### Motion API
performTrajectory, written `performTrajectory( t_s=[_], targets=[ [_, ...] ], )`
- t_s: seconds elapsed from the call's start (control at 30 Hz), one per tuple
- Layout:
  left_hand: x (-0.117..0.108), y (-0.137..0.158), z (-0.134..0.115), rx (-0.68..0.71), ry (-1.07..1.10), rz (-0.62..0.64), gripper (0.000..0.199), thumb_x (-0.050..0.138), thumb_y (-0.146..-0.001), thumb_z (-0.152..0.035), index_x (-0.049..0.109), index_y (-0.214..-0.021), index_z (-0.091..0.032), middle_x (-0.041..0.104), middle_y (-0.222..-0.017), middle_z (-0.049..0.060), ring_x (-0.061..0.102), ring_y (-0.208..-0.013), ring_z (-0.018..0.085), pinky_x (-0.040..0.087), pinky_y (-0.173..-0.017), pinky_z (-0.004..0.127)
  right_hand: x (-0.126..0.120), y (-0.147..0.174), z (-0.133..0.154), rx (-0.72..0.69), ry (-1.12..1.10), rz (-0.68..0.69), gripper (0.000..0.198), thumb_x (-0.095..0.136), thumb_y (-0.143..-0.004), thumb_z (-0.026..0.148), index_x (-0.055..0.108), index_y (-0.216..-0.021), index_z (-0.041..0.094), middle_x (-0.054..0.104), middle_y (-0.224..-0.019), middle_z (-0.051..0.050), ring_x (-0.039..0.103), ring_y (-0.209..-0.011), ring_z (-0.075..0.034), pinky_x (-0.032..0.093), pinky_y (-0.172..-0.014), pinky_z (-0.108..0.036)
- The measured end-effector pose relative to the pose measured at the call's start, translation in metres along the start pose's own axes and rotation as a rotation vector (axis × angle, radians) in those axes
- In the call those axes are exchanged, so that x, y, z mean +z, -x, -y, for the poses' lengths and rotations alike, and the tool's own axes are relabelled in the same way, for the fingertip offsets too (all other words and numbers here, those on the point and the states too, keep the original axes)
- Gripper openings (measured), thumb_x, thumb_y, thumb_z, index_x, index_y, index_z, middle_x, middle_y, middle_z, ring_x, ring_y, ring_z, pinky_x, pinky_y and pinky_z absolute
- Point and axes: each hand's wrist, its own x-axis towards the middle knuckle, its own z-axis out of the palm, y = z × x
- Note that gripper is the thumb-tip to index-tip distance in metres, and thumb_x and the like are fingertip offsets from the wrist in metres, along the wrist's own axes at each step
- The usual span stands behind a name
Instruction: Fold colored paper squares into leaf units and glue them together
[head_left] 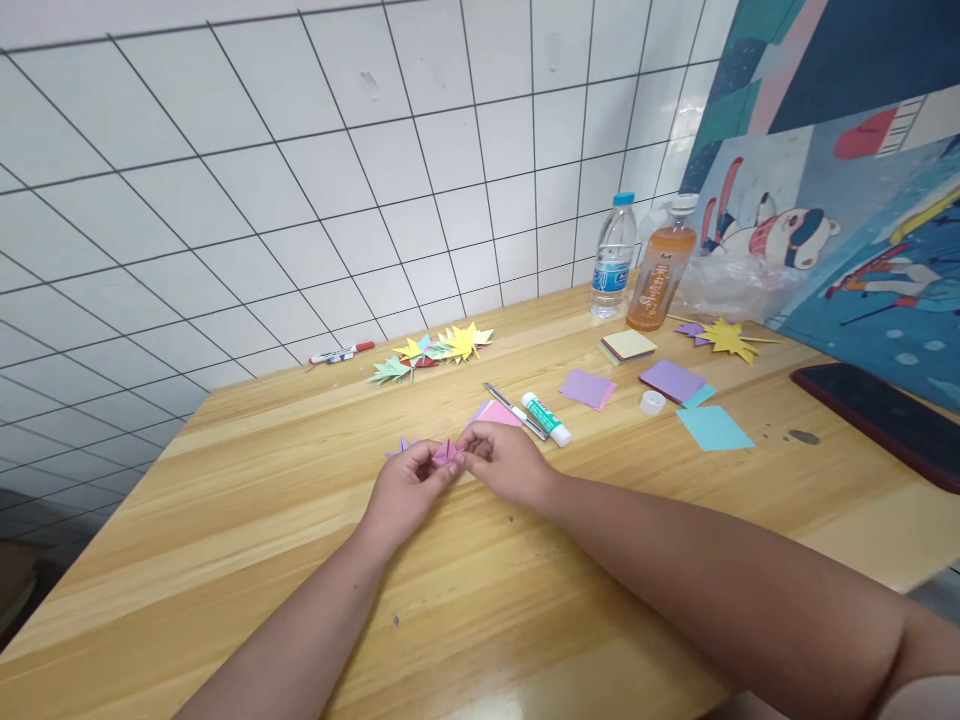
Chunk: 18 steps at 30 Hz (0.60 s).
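A small folded pink paper (445,453) is pinched between my two hands, just above the wooden table (300,520). My left hand (406,487) grips its left side with thumb and fingers. At its right edge, my right hand (504,461) closes thumb and fingertips on it. Behind my left hand lies a purple folded paper piece (403,446), partly hidden. Pink and purple paper sheets (501,413) show behind my right hand. A utility knife (514,409) and a green and white glue stick (546,419) lie just beyond them.
Folded paper stars and leaves (435,352) lie near the tiled wall, beside markers (342,353). To the right are paper stacks (628,346), a blue sheet (715,428), a white cap (652,403), a water bottle (613,258), an orange drink bottle (663,265) and a phone (877,415).
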Motion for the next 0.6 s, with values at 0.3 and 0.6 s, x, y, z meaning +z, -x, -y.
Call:
performTrajectory(
  t_s=[0.3,0.6],
  targets=[
    [0.0003,-0.0003,0.0005,-0.027,0.033,-0.025,0.031,0.067,-0.07,-0.041,0.063,-0.088,-0.016,0.064,-0.075,0.002,0.056,-0.066,0.014,0.044,-0.062,0.024,0.001,-0.0015,-0.0046,-0.03,-0.025,-0.041,0.006,0.055,-0.079,0.025,0.057,-0.083,0.02,0.063,-0.074,0.002,0.057,-0.065,-0.01,0.042,-0.059,-0.02],
    [0.0005,-0.0007,0.0,-0.021,0.088,-0.024,0.031,0.069,-0.069,-0.04,0.063,-0.088,-0.016,0.063,-0.075,0.002,0.055,-0.066,0.013,0.043,-0.061,0.023,-0.0017,-0.0012,0.0017,-0.007,-0.063,-0.072,0.006,0.055,-0.078,0.023,0.058,-0.082,0.02,0.062,-0.073,0.002,0.057,-0.067,-0.01,0.043,-0.061,-0.021]
  ],
)
